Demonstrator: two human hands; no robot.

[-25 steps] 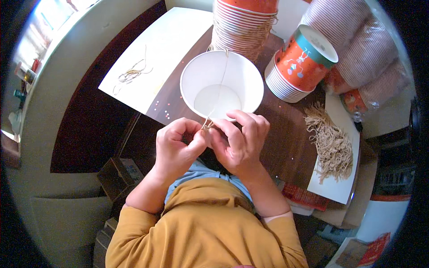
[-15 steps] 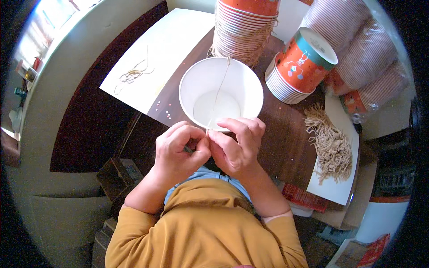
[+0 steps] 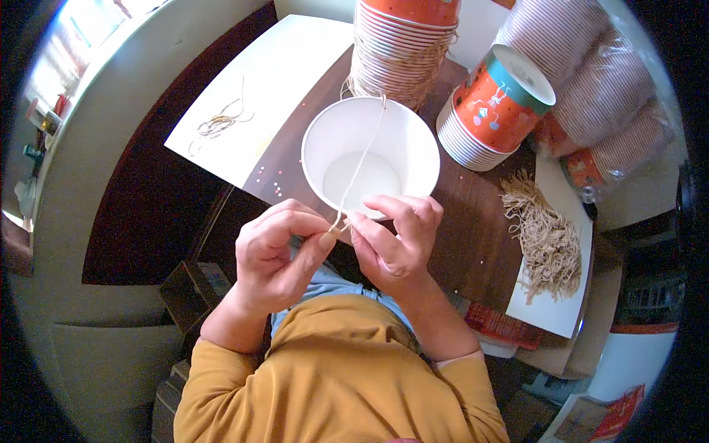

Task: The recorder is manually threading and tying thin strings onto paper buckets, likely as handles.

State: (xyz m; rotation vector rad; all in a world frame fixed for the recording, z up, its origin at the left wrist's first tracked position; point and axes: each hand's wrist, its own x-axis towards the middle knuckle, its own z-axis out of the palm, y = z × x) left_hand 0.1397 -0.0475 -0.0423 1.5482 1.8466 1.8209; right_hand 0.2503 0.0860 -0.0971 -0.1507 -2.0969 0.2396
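An open paper bucket, white inside, tilts toward me at the near side of the table. From its far rim a thin beige string runs across the opening to the near rim. Thumb and forefinger of my left hand pinch the string just outside that rim. My right hand is closed on the near rim, its fingers curling over the edge. A short piece of string shows between the fingertips of both hands. How it passes the rim is partly hidden.
Stacked buckets wrapped with strings stand behind. To the right is an upside-down stack of orange buckets, with bagged buckets beyond. A bundle of cut strings lies at right; loose strings lie on white board at left.
My left hand has moved left and slightly down, drawing the string outward from the near rim. The bucket has shifted slightly right. My right hand stays at the rim.
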